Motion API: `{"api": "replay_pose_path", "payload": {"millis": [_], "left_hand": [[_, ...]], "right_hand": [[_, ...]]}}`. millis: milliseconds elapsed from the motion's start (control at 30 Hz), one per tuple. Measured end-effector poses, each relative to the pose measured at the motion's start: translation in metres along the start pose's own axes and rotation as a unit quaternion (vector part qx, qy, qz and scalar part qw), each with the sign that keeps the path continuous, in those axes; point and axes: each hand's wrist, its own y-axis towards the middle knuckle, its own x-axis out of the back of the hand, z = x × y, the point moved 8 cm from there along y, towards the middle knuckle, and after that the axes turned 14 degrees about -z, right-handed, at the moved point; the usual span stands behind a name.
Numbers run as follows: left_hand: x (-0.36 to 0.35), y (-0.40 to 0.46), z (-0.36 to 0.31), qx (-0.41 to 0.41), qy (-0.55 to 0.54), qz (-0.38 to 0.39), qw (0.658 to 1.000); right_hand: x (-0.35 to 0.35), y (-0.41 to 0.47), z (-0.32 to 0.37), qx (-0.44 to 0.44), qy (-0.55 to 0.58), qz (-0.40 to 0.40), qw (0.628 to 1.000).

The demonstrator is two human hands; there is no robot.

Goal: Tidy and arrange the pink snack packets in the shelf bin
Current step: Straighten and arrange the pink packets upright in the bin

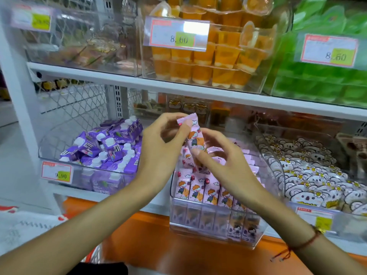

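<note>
White shelving [178, 87] spans the view, two tiers visible. Upper tier, 12 o'clock: clear bin of orange jelly cups [208, 56] with a price tag reading 8.60 [176, 35]; green packets [321, 80] at 2 o'clock. Lower tier, 9 o'clock: clear bin of purple cartons [107, 149] with white caps. 3 o'clock: bin of koala-print packets [309, 175]. Centre, toward 5 o'clock: clear shelf bin [216, 235] holding pink snack packets [202, 190], front row upright and side by side, looser ones behind.

Left hand [158, 147] raised above that bin, thumb and forefinger pinching the top crimped edge of one pink packet [193, 132]. Right hand [228, 161] just beside it at 4 o'clock; thumb and fingers touch the packet's lower part, the other fingers relaxed. Held packet hangs roughly upright, clear of the bin's contents. Red cord bracelet [305, 244] on the right wrist.
</note>
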Motion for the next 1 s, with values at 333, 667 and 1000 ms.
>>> {"api": "replay_pose_path", "payload": {"millis": [333,667,1000], "left_hand": [[-0.004,-0.012,0.024,0.034,0.115,0.108,0.987],[-0.015,-0.028,0.010,-0.065,0.192,0.154,0.967],[-0.017,-0.030,0.016,-0.059,0.205,0.178,0.961]], "right_hand": [[0.006,-0.005,-0.040,-0.260,0.170,-0.069,0.948],[0.009,-0.007,-0.038,-0.256,0.184,-0.093,0.944],[0.012,0.000,-0.027,-0.215,0.188,-0.064,0.956]]}}
